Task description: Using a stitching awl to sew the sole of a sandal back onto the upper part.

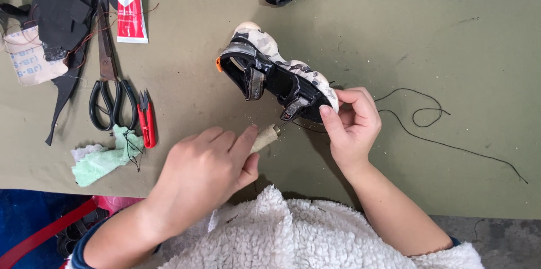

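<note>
Your left hand (205, 167) is closing tight on the awl (266, 137), poking its tip into the shoe (276, 74). Your right hand (352, 125) is pinching the shoe's end, tipped up on the tabletop (394, 38). The tip could slip and jab your thumb, because it is sitting so close.

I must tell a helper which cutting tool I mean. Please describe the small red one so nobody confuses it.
On the olive table, look left of the sandal, beside the big black scissors. The red thread snips lie just right of their handles, above the green cloth. They are shorter and bright red.
</note>
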